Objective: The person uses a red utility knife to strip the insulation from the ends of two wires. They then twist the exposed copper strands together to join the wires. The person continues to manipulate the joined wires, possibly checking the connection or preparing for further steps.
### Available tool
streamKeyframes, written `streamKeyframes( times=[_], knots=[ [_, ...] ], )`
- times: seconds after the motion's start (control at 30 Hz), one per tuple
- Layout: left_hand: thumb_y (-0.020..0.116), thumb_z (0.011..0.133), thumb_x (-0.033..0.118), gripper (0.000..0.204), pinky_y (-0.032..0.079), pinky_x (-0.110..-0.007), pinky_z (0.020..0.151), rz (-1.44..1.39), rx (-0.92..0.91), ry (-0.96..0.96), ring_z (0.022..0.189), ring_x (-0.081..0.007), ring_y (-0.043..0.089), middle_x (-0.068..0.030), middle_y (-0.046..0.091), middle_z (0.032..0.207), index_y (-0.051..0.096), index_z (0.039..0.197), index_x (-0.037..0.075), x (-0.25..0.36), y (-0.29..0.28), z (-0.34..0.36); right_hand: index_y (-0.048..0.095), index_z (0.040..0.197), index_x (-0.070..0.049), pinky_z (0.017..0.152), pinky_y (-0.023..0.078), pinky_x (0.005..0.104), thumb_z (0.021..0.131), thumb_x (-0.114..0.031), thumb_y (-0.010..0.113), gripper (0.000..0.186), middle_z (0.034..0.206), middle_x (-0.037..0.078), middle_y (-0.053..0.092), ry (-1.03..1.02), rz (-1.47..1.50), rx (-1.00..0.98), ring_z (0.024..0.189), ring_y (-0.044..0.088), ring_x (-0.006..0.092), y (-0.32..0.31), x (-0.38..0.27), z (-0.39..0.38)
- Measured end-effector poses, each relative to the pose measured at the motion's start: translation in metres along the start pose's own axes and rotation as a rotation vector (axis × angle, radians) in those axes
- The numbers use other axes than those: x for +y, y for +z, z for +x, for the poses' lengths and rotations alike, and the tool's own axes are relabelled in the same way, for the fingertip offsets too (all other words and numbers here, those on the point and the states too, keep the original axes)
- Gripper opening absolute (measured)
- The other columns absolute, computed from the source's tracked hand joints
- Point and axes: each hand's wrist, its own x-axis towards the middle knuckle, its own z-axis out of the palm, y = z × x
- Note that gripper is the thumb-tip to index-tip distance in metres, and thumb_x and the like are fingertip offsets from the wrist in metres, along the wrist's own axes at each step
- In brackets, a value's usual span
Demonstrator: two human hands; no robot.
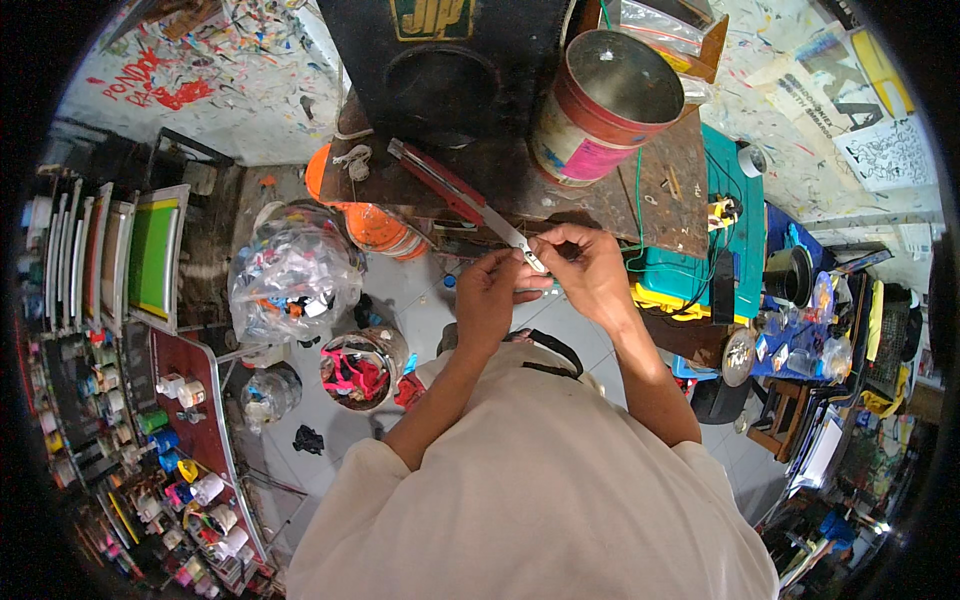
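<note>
Between hands – cutter blade point(513, 237) tip hidden.

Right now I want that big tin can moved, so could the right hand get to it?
Probably yes: the big tin can stands open on the bench just beyond the right hand, nothing between, though its fingers hold the cutter blade.

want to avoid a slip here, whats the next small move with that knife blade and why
Probably steady the utility knife first: both the left hand and right hand pinch at the extended blade tip, while its red handle just lies loose on the worn bench.
</note>
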Motion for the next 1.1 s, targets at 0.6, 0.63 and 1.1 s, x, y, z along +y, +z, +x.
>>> streamKeyframes(
  times=[0.6,0.63,1.1],
  knots=[
    [0.048,0.102,0.023,0.031,0.057,-0.026,0.065,0.059,0.021,0.034,0.084,-0.0240,0.073,-0.0181,0.071,0.102,0.059,0.106,-0.006,0.003,0.000,0.004,0.071,0.099,-0.004,0.072,0.052,0.0384,0.086,-0.015,0.070,0.017,0.093,0.016,0.069,-0.076,-0.708,0.499,0.084,0.067,0.0350,-0.128,-0.001,-0.007],
    [0.049,0.102,0.023,0.031,0.057,-0.026,0.065,0.055,0.019,0.045,0.085,-0.0241,0.073,-0.0180,0.071,0.102,0.060,0.106,-0.006,0.003,0.000,0.004,0.071,0.099,-0.005,0.072,0.051,0.0390,0.086,-0.016,0.070,0.018,0.093,0.016,0.069,-0.087,-0.722,0.473,0.083,0.067,0.0351,-0.126,-0.002,-0.005],
    [0.048,0.101,0.023,0.032,0.059,-0.030,0.069,0.015,0.049,0.087,0.086,-0.0275,0.072,-0.0221,0.070,0.105,0.057,0.107,-0.007,0.003,0.001,0.005,0.070,0.091,-0.003,0.075,0.048,0.0444,0.084,-0.019,0.070,0.017,0.093,0.017,0.064,-0.032,-0.742,0.397,0.087,0.062,0.0386,-0.108,0.003,0.012]
  ],
)
